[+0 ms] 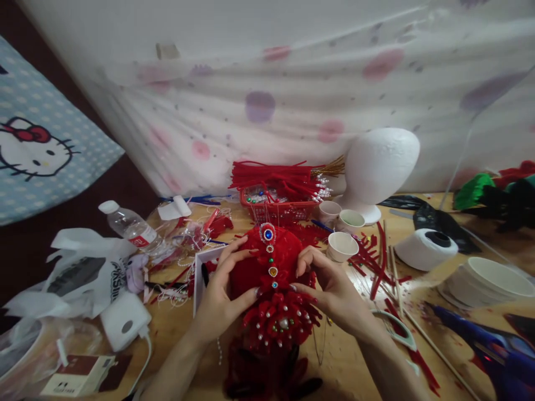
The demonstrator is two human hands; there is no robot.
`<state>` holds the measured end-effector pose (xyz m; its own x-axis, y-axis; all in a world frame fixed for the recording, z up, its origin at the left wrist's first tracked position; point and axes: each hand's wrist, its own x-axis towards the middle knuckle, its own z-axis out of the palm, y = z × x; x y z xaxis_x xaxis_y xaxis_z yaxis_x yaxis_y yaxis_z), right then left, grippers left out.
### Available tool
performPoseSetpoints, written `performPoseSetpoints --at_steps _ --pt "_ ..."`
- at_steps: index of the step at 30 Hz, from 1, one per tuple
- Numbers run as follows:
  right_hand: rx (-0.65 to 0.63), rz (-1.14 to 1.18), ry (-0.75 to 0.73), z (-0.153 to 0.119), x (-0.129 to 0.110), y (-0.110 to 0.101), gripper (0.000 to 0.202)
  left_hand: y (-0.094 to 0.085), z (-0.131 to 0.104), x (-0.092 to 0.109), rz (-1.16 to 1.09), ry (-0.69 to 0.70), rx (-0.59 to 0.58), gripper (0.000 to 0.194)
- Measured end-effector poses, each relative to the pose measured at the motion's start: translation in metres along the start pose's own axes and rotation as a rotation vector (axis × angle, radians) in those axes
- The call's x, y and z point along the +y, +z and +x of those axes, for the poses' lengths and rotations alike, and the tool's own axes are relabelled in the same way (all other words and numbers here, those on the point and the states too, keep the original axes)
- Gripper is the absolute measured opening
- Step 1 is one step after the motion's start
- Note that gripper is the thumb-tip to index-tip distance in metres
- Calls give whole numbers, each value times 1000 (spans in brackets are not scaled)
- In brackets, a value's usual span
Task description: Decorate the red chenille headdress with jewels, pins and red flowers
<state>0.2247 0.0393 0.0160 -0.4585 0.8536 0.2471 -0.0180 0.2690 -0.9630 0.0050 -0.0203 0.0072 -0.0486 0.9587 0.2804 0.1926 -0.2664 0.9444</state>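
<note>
A red velvety headdress (288, 245) is held up in front of me, just above the table. Down its middle runs a line of jewels, with a large blue gem (268, 234) at the top. A red flower with pearl-tipped petals (284, 322) sits below them. My left hand (228, 289) grips the left side, fingers curled over the red surface and thumb at the flower's top edge. On the right side, my right hand (332, 284) has bent fingers, with the thumb pressed beside the lowest gem. Darker red parts hang underneath, blurred.
Behind stand a red basket (276, 211) of red stems and a white foam head (380, 164). Paper cups (343, 246), a thread cone (412, 249) and a blue glue gun (472, 331) lie to the right. A bottle (131, 228) and a white box (199, 284) are left.
</note>
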Motion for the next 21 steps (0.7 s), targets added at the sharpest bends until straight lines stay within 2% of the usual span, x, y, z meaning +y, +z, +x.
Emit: performPoseSetpoints --at_steps 5,10,13,17,21 --pt "20 -22 -19 1 5 0 19 0 -1 -3 66 0 3 47" --pt "-76 9 -14 0 6 -6 18 -2 -1 -2 97 0 -43 53" --pt "-36 -71 -38 1 7 -4 19 0 -1 -2 119 -6 -6 53" --pt "29 -200 -155 3 6 1 19 5 -1 -1 159 -14 44 52" --pt "27 -238 -185 5 5 3 19 9 -2 2 171 -27 65 49"
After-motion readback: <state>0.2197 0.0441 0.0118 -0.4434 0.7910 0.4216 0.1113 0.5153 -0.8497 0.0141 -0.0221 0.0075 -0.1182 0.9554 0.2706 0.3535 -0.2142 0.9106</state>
